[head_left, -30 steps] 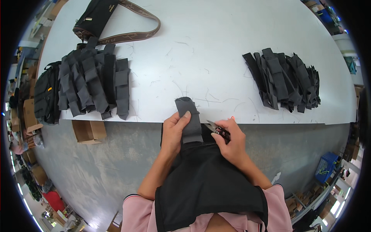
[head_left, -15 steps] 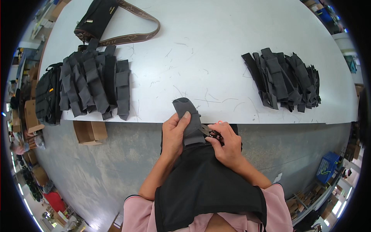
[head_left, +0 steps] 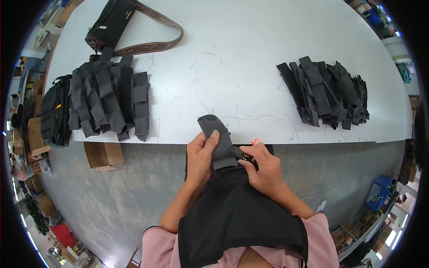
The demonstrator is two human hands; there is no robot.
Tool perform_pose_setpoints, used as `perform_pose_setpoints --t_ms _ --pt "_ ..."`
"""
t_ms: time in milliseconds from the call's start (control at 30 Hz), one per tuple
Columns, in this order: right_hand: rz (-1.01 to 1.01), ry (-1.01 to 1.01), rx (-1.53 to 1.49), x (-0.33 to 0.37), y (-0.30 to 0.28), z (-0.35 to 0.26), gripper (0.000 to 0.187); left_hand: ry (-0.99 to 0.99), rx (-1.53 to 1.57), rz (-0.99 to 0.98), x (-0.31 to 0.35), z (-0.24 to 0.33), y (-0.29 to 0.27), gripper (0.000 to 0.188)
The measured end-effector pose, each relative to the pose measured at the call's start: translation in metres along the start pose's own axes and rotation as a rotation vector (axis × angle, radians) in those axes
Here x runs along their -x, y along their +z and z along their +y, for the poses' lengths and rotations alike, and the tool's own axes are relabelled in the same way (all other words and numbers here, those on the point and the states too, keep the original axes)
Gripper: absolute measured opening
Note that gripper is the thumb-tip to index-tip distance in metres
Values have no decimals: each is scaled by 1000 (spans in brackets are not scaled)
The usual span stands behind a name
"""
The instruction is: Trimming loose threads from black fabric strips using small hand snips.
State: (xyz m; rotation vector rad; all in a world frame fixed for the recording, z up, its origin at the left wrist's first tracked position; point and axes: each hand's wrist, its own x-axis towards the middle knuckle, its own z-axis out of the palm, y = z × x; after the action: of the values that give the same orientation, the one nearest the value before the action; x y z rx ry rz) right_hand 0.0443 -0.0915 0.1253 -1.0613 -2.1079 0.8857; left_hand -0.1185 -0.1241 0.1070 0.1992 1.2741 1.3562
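Observation:
My left hand (head_left: pixel 199 154) grips a dark grey fabric strip (head_left: pixel 222 149) with the thumb on its face. The strip's rounded upper end leans over the table's near edge; its lower end lies against my black apron (head_left: pixel 243 203). My right hand (head_left: pixel 263 166) is closed around small black thread snips (head_left: pixel 243 156). Their blades point left and meet the strip's right edge; an orange loop shows above my fingers. One heap of similar grey strips (head_left: pixel 107 96) lies on the table at left, another heap of strips (head_left: pixel 324 91) at right.
Loose thread ends are scattered over the white table (head_left: pixel 250 40). A black bag (head_left: pixel 111 24) with a patterned strap lies at the far left, and a black backpack (head_left: pixel 56 111) stands beside the left heap. Below the edge is an open cardboard box (head_left: pixel 103 155); a blue crate (head_left: pixel 379 192) sits at right.
The snips' blades look more closed at the strip's edge, and my right hand has shifted very slightly. My left hand keeps its grip on the strip.

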Motion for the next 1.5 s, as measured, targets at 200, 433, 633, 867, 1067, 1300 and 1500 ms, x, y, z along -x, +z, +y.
perform_pose_setpoints --t_ms 200,433,633,867,1067,1300,1500 --pt "-38 32 48 4 3 3 31 -24 9 22 0 -1 0 20" --pt "57 22 -60 -1 0 3 28 -56 35 -7 -2 -1 -1 19" --pt "16 -119 32 -12 -11 -3 27 -20 6 -40 0 2 -2 19" --pt "-217 -331 324 -20 -22 -4 29 -16 -48 -49 -1 -3 -7 19" --pt "-347 -170 -25 -21 -18 3 28 -82 -26 -118 1 5 -8 20" --pt "-245 360 -385 -20 -26 -11 17 -100 -14 -142 1 -1 -12 21" --pt "-166 -351 237 -16 -27 -5 18 -104 -17 -150 0 -1 -10 21"
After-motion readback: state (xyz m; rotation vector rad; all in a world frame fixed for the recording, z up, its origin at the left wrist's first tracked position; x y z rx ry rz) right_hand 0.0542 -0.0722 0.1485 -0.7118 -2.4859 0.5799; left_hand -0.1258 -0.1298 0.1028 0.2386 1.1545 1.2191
